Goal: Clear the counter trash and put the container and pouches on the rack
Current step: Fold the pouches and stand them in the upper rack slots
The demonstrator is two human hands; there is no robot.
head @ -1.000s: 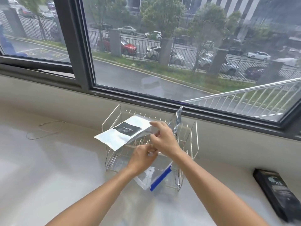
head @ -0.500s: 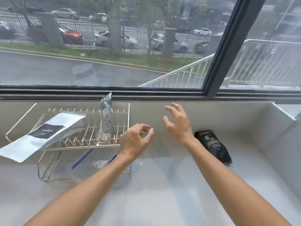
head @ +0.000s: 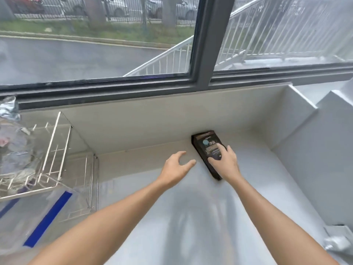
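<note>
- Black pouch (head: 207, 150): lies flat on the white counter (head: 267, 188), its far end against the low wall under the window, its long side running toward the person. Pale print on its top face, too blurred to read.
- Right hand (head: 226, 163): laid on the near half of the black pouch, fingers spread, forefinger stretched over the printed face, thumb on the pouch's left edge. Touching the pouch, not closed round it.
- Left hand (head: 176, 166): just left of the black pouch, fingers and thumb curled apart in a loose half-open claw, holding nothing. Whether it touches the counter cannot be told.
- Wire rack (head: 57, 159): two tiers, at the left of the counter, well apart from both hands.
- Silver pouch (head: 8, 109): crinkled foil, upright at the far left edge of the frame on the rack's upper tier; only its top part shows clearly.
- Clear container (head: 49, 213): see-through, with blue strips, sitting under the rack's upper tier and sticking out toward the person; its outline is blurred.
- Window (head: 202, 44): dark frame with one upright bar, directly behind the counter; wet road, grass, fence and white railing outside.
- Small grey object (head: 336, 240): at the right edge of the counter, near the person; too blurred to identify.
</note>
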